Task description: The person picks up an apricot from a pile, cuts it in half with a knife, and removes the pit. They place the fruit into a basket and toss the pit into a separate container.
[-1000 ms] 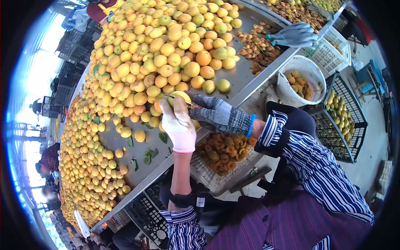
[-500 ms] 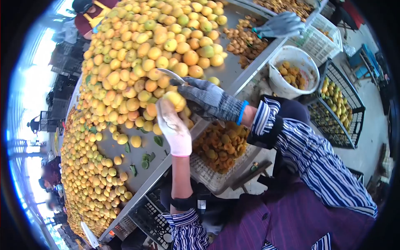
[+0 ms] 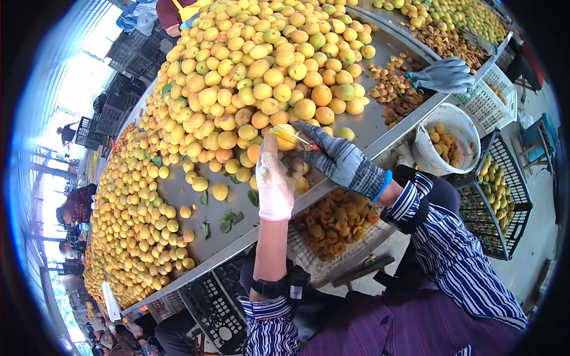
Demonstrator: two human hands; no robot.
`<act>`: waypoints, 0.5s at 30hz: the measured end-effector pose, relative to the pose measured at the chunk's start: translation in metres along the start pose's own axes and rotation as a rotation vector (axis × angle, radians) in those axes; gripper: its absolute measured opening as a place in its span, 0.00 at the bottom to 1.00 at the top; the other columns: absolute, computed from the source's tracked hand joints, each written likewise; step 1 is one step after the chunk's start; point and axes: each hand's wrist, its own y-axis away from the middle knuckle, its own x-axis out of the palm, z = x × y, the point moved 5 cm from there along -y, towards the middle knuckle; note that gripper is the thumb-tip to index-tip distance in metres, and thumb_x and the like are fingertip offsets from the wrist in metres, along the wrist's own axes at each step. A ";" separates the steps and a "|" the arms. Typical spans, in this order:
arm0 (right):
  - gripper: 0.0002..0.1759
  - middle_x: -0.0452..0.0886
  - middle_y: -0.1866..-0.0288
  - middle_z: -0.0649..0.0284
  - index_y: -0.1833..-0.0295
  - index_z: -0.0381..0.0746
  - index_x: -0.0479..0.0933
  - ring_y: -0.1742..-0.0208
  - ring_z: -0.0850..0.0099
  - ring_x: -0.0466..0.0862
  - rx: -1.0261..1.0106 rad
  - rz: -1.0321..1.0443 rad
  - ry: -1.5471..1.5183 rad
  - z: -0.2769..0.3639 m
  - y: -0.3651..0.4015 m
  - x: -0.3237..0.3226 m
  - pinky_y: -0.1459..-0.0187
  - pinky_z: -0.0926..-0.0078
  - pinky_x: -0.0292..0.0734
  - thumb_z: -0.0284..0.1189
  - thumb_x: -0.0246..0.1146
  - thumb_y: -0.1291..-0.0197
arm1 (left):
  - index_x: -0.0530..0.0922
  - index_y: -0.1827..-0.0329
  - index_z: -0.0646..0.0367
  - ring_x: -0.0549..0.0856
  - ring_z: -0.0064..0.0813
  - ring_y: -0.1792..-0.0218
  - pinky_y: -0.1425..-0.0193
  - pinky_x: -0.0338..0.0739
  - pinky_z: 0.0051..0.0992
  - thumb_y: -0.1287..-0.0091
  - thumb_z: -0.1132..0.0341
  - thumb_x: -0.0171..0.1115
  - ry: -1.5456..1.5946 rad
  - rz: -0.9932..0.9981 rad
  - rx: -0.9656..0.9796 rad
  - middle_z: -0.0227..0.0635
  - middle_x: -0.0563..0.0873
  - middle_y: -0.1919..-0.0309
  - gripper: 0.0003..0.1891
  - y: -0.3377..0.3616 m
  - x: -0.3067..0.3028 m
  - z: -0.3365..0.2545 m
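Observation:
My left hand (image 3: 275, 181), in a white and pink glove, is closed around a yellow apricot (image 3: 285, 137) at the near side of the fruit pile. My right hand (image 3: 347, 163), in a grey knit glove, grips a small knife (image 3: 311, 146) by its red handle. The knife's blade lies against the apricot, and the right fingertips are close to the fruit. Below both hands, a crate of halved apricots (image 3: 338, 221) sits under the table edge.
A big heap of apricots (image 3: 237, 77) covers much of the metal table (image 3: 178, 193). Pits (image 3: 399, 83) and a grey glove (image 3: 442, 75) lie to the right. A white bucket (image 3: 430, 127) and a black crate (image 3: 522, 204) stand on the floor. Other people work along the far side.
The view has shifted, so the scene sits farther right. The knife has come down from above the pile onto the apricot, and my right hand has turned with it.

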 end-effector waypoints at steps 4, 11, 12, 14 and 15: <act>0.33 0.79 0.71 0.49 0.29 0.43 0.55 0.69 0.54 0.82 0.079 0.078 0.084 0.011 0.004 -0.002 0.67 0.62 0.77 0.36 0.58 0.37 | 0.74 0.57 0.56 0.71 0.15 0.80 0.78 0.61 0.16 0.30 0.45 0.49 -0.007 -0.036 0.089 0.28 0.77 0.73 0.21 0.000 -0.004 -0.006; 0.34 0.76 0.71 0.54 0.28 0.47 0.56 0.69 0.62 0.81 0.145 0.129 0.104 0.015 0.005 0.000 0.61 0.70 0.76 0.26 0.58 0.39 | 0.74 0.62 0.54 0.70 0.15 0.84 0.82 0.59 0.15 0.31 0.45 0.49 -0.050 -0.098 0.048 0.27 0.76 0.78 0.20 -0.002 -0.012 -0.005; 0.34 0.78 0.69 0.52 0.28 0.47 0.56 0.66 0.59 0.82 0.136 0.124 0.115 0.015 0.006 0.001 0.60 0.69 0.76 0.26 0.58 0.38 | 0.74 0.62 0.54 0.70 0.15 0.84 0.82 0.59 0.15 0.31 0.45 0.49 -0.051 -0.098 0.048 0.27 0.76 0.78 0.20 -0.002 -0.013 -0.004; 0.33 0.79 0.66 0.50 0.28 0.46 0.55 0.64 0.57 0.83 0.116 0.127 0.106 0.013 0.006 0.002 0.59 0.68 0.76 0.27 0.57 0.38 | 0.74 0.64 0.53 0.70 0.15 0.85 0.83 0.57 0.15 0.31 0.45 0.50 -0.019 -0.099 -0.023 0.26 0.75 0.80 0.19 -0.001 -0.014 0.000; 0.33 0.80 0.64 0.48 0.28 0.45 0.55 0.61 0.54 0.83 0.095 0.130 0.098 0.013 0.006 0.003 0.58 0.66 0.77 0.27 0.56 0.38 | 0.74 0.64 0.53 0.70 0.15 0.85 0.83 0.57 0.15 0.31 0.45 0.50 -0.021 -0.096 -0.026 0.26 0.75 0.80 0.19 -0.001 -0.013 0.000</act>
